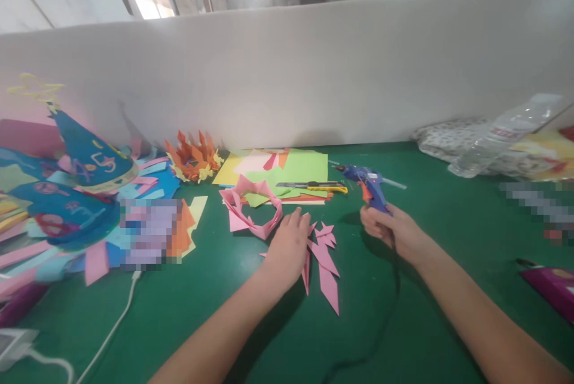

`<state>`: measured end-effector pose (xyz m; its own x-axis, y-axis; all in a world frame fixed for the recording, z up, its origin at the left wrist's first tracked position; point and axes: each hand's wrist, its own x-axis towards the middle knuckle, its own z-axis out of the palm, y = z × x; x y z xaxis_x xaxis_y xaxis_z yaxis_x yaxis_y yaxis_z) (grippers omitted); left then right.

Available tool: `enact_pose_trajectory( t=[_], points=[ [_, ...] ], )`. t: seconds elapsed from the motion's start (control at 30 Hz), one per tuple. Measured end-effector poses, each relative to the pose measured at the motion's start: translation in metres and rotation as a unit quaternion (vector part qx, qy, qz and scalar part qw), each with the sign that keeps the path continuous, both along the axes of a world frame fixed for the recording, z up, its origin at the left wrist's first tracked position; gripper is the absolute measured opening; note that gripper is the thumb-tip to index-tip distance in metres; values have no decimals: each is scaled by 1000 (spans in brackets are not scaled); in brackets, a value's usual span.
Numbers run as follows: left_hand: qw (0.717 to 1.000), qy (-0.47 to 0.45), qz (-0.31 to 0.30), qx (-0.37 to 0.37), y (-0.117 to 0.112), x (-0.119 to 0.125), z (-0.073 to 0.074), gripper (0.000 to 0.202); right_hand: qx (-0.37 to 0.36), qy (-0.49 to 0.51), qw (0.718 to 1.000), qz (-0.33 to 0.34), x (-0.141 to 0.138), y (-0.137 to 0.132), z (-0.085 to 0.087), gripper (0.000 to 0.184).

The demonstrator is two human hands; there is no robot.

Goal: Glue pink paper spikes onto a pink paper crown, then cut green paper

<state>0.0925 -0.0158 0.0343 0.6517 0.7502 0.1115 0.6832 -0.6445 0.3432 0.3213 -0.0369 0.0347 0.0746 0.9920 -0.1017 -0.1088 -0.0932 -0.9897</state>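
Observation:
My right hand (392, 229) is wrapped round the handle of a blue hot glue gun (368, 186), whose nozzle points left; its black cord trails toward me over the green table (233, 324). My left hand (289, 249) lies flat, fingers together, on a fan of pink pointed paper strips (326, 264). Just beyond its fingertips sits a pink folded paper crown (253, 207).
Coloured paper sheets (287, 168) with a yellow utility knife (314, 186) lie behind. An orange paper crown (194, 157), blue cone hats (96, 160) and paper scraps crowd the left. A plastic bottle (502, 136) lies at right, a white cable (112, 327) at lower left, a white partition (287, 73) behind.

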Motion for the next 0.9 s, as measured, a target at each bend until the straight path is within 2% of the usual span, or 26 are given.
enact_pose_trajectory(
  t=[0.1,0.23,0.33,0.47,0.57,0.63,0.73,0.77,0.83,0.9],
  points=[
    [996,85,-5,24,10,8,-2,57,-18,94,995,39,-2,2,-2,30],
    [993,112,13,16,16,9,-2,65,18,124,992,26,-3,1,1,26],
    [996,72,41,-12,20,8,-7,69,36,121,992,24,-3,-1,6,25],
    [994,-85,59,-44,22,7,-14,46,21,50,998,32,-6,-3,6,28],
    [960,-235,92,-120,20,2,-10,24,58,9,998,33,-9,-3,3,32],
    [915,-327,114,-209,17,-3,-1,12,92,-2,995,35,-10,-2,0,37],
    [829,-465,106,-293,15,-15,15,22,94,-30,994,52,-12,-2,-1,41],
    [815,-483,112,-300,16,-20,20,26,83,-47,994,60,-13,-2,-1,42],
    [810,-495,133,-283,17,-28,27,24,62,-91,991,79,-15,-3,1,39],
    [827,-483,150,-245,20,-36,30,21,52,-140,983,105,-19,-5,4,37]
  ],
)
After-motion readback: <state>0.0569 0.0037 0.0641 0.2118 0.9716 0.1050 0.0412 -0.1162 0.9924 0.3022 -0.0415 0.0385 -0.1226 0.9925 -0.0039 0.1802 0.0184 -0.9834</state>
